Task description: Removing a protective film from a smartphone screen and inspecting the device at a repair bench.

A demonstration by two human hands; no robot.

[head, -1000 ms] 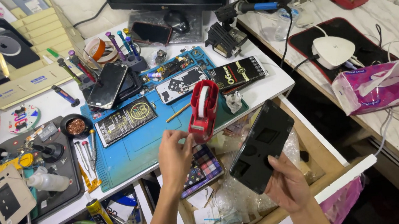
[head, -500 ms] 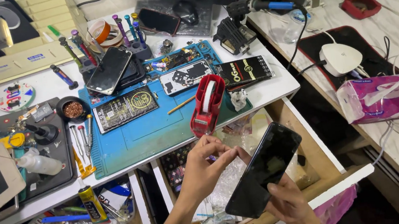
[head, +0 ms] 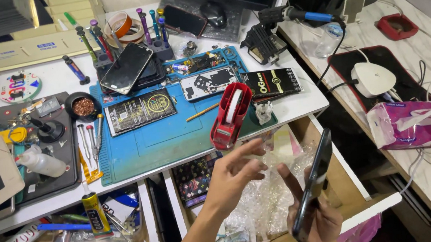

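Note:
My right hand (head: 317, 225) grips a black phone (head: 316, 177) from below and holds it upright, edge-on to me, over an open wooden drawer (head: 351, 179). My left hand (head: 232, 175) hovers just left of the phone with its fingers spread, holding nothing I can make out. Crumpled bubble wrap (head: 264, 204) fills the drawer beneath both hands. A red tape dispenser (head: 231, 115) stands on the blue work mat (head: 159, 140) just beyond my left fingertips.
The bench holds phones, phone parts, screwdrivers, tweezers and a soldering iron stand (head: 263, 41). A glue tube (head: 94, 213) lies in the left drawer. On the side table to the right sits a pink tissue pack (head: 413, 124) with cables.
The phone has turned from showing its flat black face to edge-on. My left hand came off the phone's top and its fingers spread. The view shifted slightly.

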